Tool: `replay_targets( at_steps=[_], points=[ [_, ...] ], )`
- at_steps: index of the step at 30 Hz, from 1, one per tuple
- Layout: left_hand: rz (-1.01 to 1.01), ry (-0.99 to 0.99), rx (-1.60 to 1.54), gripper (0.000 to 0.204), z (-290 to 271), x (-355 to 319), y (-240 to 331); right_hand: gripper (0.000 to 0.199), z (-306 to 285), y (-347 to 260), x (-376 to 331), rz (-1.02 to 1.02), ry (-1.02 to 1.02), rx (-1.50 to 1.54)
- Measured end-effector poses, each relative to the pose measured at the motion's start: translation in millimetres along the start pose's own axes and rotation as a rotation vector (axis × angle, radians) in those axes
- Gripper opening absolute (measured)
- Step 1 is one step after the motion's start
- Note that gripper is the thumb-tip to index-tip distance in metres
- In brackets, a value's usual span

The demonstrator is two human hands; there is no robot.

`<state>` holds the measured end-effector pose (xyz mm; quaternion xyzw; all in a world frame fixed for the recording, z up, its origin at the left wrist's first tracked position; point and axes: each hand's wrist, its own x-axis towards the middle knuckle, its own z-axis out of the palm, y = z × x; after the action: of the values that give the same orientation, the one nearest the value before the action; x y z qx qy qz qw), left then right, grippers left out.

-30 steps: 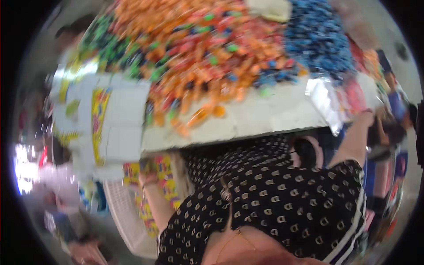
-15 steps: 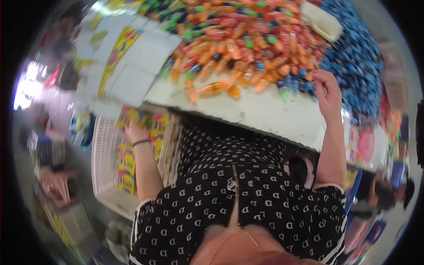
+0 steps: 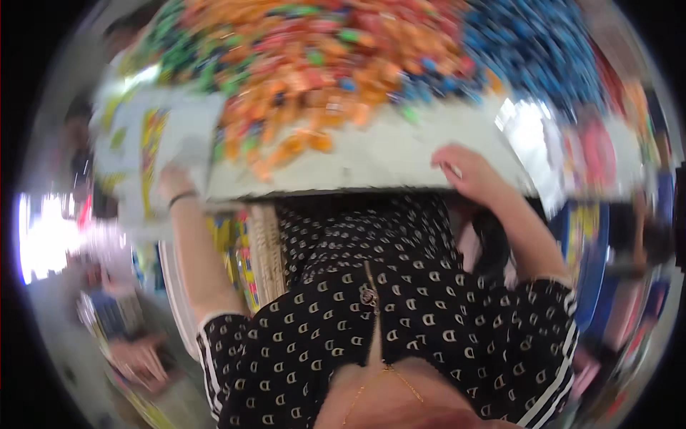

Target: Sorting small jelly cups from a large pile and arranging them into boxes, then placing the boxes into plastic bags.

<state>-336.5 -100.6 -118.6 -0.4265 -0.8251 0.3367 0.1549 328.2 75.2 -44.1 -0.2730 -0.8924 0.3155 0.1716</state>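
Observation:
My left hand [image 3: 176,182], smeared by motion, is over the near edge of a white carton sheet [image 3: 193,132] with a yellow printed strip. Whether its fingers hold anything cannot be made out. My right hand [image 3: 468,171] hovers over the bare near part of the white table [image 3: 371,161], thumb and fingers curled together into a loop. Anything small between those fingertips is hidden. Beyond both hands spreads a heap of small orange and red bottles [image 3: 321,79] with green and blue caps. A few orange bottles [image 3: 289,150] lie at its near edge.
A heap of small blue pieces [image 3: 532,53] lies at the far right, with a shiny clear bag [image 3: 529,132] nearer. Below the table's left end stands a white basket [image 3: 175,286] with yellow packets [image 3: 232,239]. Pink stools [image 3: 139,361] are at the lower left.
My left hand has risen out of the basket, up and left to the white carton. My right hand has drawn back from the heap toward me and leftward. The view has shifted.

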Motion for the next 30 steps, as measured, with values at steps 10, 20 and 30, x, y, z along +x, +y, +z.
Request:
replay_targets(
  at_steps=[10,20,30],
  points=[
    [0.629,0.028,2.028,0.028,56,144,-86,0.047,-35,-2,-224,1.328,-1.126,-0.103],
    [0.904,-0.062,2.705,0.03,47,166,-101,0.059,168,-14,-305,1.333,-1.4,0.54],
    [0.969,-0.159,2.65,0.026,28,172,-99,0.054,211,-28,-338,1.451,-1.537,1.246]
  ],
)
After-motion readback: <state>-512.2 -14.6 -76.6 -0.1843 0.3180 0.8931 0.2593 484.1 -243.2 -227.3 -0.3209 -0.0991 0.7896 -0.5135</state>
